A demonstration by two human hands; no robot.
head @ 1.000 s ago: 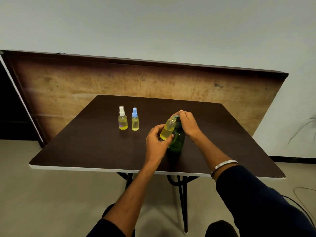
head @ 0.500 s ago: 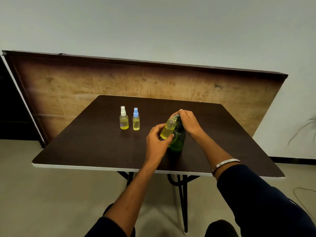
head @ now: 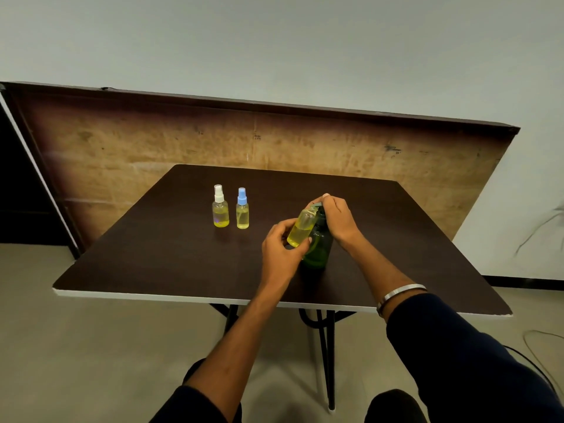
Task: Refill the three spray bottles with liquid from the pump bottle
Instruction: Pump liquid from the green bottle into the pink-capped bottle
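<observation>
Head view looks down on a dark brown square tabletop with a white front edge [head: 195, 257], standing on black metal legs in front of a large worn wooden board [head: 152, 154] that leans against a pale wall. On the right half of the table stands a dark green translucent pump bottle [head: 319, 250], upright on the surface. The right hand [head: 340, 219], with a silver bangle [head: 399, 293] at the wrist, sits over the top of that bottle, fingers curled down around the pump head. Just left of it, the left hand [head: 279, 251] grips a small clear uncapped spray bottle holding yellow liquid [head: 300, 228] — thumb and fingers wrapped round its lower body. It is lifted off the table and tilted, its open neck leaning up under the pump's spout, its side touching the green bottle. Farther left and well apart from the hands, two more small clear bottles of yellow liquid stand upright just beside each other — one with a white spray cap [head: 220, 207], the other with a blue spray cap [head: 242, 209].
</observation>
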